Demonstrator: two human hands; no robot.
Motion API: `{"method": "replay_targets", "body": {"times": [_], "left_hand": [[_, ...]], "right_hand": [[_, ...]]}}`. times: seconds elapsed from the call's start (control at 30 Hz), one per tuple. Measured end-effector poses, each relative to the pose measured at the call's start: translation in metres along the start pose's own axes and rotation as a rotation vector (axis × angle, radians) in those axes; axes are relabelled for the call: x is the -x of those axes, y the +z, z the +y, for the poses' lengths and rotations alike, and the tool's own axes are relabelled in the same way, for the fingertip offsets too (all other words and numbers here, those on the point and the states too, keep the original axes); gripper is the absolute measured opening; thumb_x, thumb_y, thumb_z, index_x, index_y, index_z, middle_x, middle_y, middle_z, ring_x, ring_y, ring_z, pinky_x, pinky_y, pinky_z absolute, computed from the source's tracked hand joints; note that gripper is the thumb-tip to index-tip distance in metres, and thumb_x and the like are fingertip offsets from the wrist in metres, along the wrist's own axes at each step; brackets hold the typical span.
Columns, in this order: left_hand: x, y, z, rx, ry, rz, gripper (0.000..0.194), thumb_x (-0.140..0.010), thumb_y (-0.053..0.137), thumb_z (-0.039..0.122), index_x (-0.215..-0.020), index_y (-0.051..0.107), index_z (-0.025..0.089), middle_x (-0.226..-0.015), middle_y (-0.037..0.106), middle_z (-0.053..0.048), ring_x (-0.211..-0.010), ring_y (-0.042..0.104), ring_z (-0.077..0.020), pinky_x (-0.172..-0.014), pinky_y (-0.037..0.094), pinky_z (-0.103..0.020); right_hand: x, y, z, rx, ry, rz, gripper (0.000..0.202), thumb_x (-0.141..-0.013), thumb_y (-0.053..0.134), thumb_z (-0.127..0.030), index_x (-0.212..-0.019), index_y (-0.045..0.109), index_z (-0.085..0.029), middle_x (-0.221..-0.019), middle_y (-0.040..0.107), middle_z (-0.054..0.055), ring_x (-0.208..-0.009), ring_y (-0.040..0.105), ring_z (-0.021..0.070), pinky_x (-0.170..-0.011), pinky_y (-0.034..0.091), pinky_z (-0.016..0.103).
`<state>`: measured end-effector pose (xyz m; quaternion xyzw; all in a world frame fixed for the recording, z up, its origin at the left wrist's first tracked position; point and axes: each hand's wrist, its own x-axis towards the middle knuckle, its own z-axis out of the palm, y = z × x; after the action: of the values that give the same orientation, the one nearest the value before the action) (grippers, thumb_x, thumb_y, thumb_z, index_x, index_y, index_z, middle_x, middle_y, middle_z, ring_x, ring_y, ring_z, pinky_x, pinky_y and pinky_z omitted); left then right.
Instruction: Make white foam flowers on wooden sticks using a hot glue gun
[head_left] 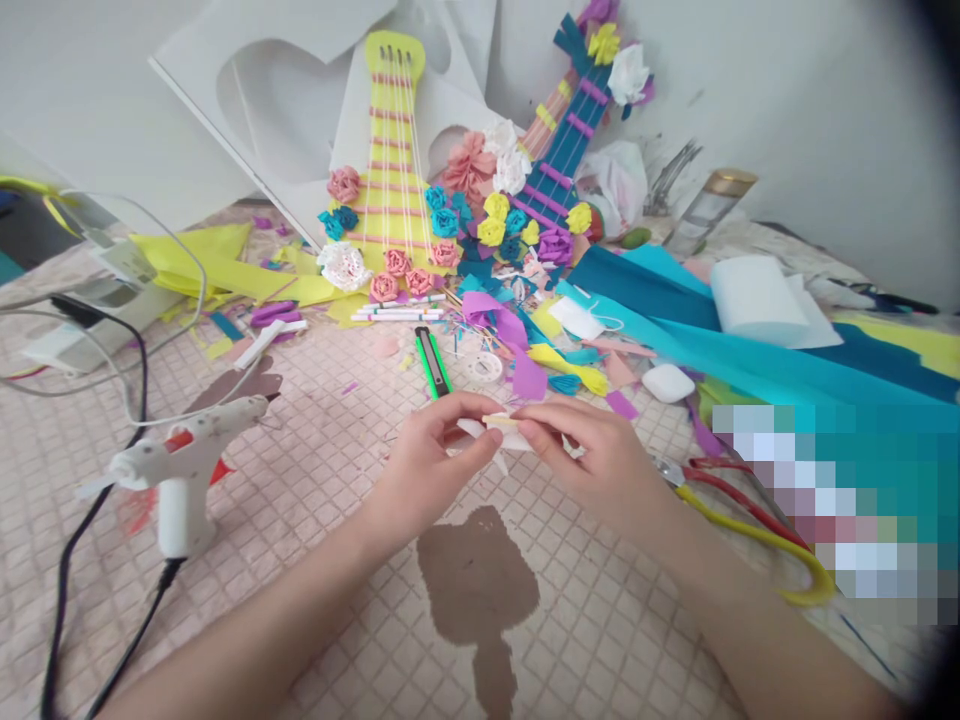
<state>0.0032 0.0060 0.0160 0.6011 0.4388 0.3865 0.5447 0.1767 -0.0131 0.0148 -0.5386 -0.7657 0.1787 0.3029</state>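
Observation:
My left hand (439, 450) and my right hand (596, 450) meet above the middle of the tiled table. Thumbs and fingers of both pinch a small piece of white crepe paper (514, 438) with a pale yellowish strip along its top. Part of the paper is hidden behind the fingertips. Just beyond my left hand lies a green utility knife (432, 362). A white roll of tape or ring (482, 368) is close to it. Beside my right wrist rest pliers or scissors with red and yellow handles (750, 515).
A white hot glue gun (180, 470) stands at left with its black cord. Decorated paper guitars, one yellow (390, 160) and one blue (562, 150), lean at the back. Teal crepe paper (720, 350), a white paper roll (754, 300) and scraps cover the right side.

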Motion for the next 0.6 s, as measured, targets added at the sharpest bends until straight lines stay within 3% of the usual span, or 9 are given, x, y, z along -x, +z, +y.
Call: {"method": "replay_targets", "body": {"times": [0.33,0.6], "left_hand": [[0.0012,0.0007,-0.0041,-0.19,0.191,0.025,0.009,-0.081,0.056,0.023,-0.083,0.063,0.018,-0.081,0.067,-0.001,-0.075,0.058,-0.0116,-0.07,0.045,-0.023],[0.0036,0.0017,-0.005,-0.232,0.228,0.009,0.01,-0.082,0.056,0.023,-0.085,0.063,0.018,-0.082,0.067,-0.001,-0.074,0.058,-0.0113,-0.067,0.045,-0.021]], "right_hand": [[-0.0007,-0.0015,-0.004,-0.11,0.084,-0.051,0.022,-0.086,0.047,-0.031,-0.082,0.066,-0.02,-0.079,0.066,0.003,-0.066,0.055,0.0136,-0.054,0.039,0.026],[-0.0012,-0.0023,-0.005,-0.199,0.16,-0.098,0.029,-0.086,0.047,-0.039,-0.075,0.065,-0.018,-0.074,0.064,0.002,-0.065,0.052,0.0131,-0.053,0.036,0.026]]}}
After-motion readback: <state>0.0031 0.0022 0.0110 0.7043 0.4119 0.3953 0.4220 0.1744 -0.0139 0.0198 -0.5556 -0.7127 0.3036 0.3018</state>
